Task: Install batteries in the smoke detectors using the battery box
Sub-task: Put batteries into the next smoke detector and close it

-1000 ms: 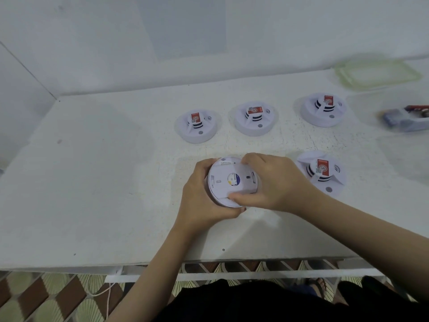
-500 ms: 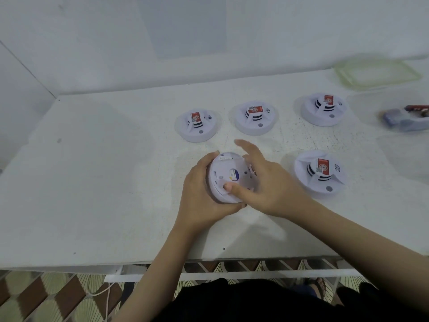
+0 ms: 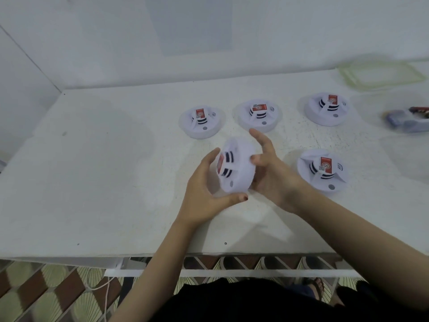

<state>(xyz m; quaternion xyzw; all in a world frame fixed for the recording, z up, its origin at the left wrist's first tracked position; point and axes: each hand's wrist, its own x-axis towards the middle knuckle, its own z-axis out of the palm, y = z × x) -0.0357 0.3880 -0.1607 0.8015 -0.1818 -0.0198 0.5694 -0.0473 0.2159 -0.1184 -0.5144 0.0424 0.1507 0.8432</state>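
A white round smoke detector (image 3: 236, 168) is held on edge above the table, its red-labelled front tilted toward the left. My left hand (image 3: 204, 194) cups it from the left, thumb under its lower rim. My right hand (image 3: 271, 173) holds its right side with the thumb on the rim and the index finger raised. Three more detectors lie front up in a back row: one on the left (image 3: 202, 122), one in the middle (image 3: 259, 115) and one on the right (image 3: 326, 108). Another detector (image 3: 322, 169) lies right of my hands. The clear battery box (image 3: 408, 119) holds batteries at the right edge.
A pale green box lid (image 3: 380, 74) lies at the back right by the wall. The white table (image 3: 92, 182) ends in a front edge near my body, with a tiled floor and a cable below.
The held detector has been turned over: its back faced up before, and now its red-labelled front shows, tilted left. My right hand shifted from its top to its right side.
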